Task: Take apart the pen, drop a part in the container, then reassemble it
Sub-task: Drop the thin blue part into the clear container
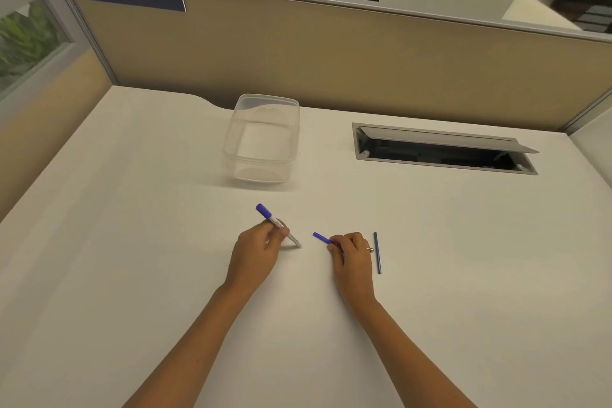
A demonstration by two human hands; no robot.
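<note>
Head view, single frame.

Item 1. Tabletop (132,242): white, fills the lower two thirds of the frame, backed by a tan partition.

Item 2. Container (263,139): clear plastic tub, lidless, upright, at centre frame just above the hands. It looks empty, though its clear walls make a small part hard to rule out. Judged to stand within easy reach so a part can be dropped in.

Item 3. Left hand (261,248): centre frame, grip closed on the pen barrel (276,223). The barrel is tilted, its blue capped end pointing to the upper left and its open lower end touching or nearly touching the tabletop. Likely held so to steady it for rejoining.

Item 4. Right hand (351,252): just right of centre, well apart from the left; grip closed on the blue tip piece (322,237), whose free end points toward the barrel. A ring shows on one finger.

Item 5. Refill (377,252): thin dark blue rod, lying flat on the tabletop just right of the right hand, not touching it. Probably parked there to keep both hands free.

Item 6. Cable hatch (443,149): grey, flap open, right of the container.

Status, as judged: the pen is apart in three pieces; nothing visibly dropped in.
</note>
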